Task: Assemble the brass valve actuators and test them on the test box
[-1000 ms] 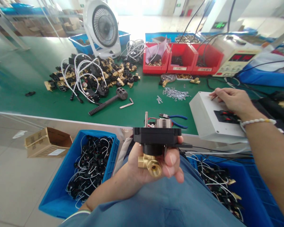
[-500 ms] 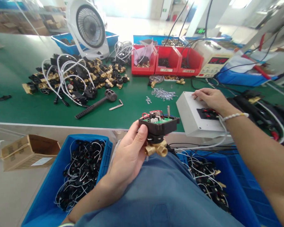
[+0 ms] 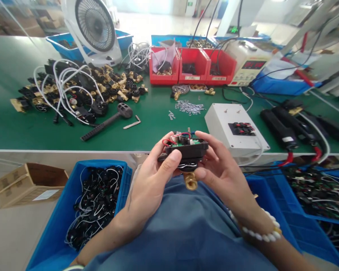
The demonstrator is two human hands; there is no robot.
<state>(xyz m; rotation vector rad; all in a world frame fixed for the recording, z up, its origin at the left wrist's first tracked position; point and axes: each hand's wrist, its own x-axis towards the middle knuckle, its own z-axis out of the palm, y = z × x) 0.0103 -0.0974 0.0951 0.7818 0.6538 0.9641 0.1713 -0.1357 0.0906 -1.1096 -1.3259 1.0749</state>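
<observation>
Both hands grip a motorized brass valve (image 3: 186, 153) in front of my body, just off the table's front edge. Its black housing is uncovered on top, showing a green circuit board, red wires and an upright metal pin. A brass port points toward me underneath. My left hand (image 3: 155, 173) closes round the housing's left side, thumb on the front. My right hand (image 3: 223, 169) holds the right side, thumb by the brass body and fingers at the back. A white control box (image 3: 234, 128) with two toggle switches and a black-and-red terminal block stands to the right.
On the green table (image 3: 147, 141) lie a rubber mallet (image 3: 110, 122), a hex key (image 3: 132, 123), metal clips (image 3: 188, 107) and piled brass valves (image 3: 110, 84). Red bins (image 3: 192, 67), a fan (image 3: 96, 30) and a power supply (image 3: 247, 62) stand behind. Blue crates (image 3: 81, 210) sit below the edge.
My right hand has left the switch on the control box and come to the valve, taking hold of its right side. The valve has turned in my hands, and the view has shifted slightly.
</observation>
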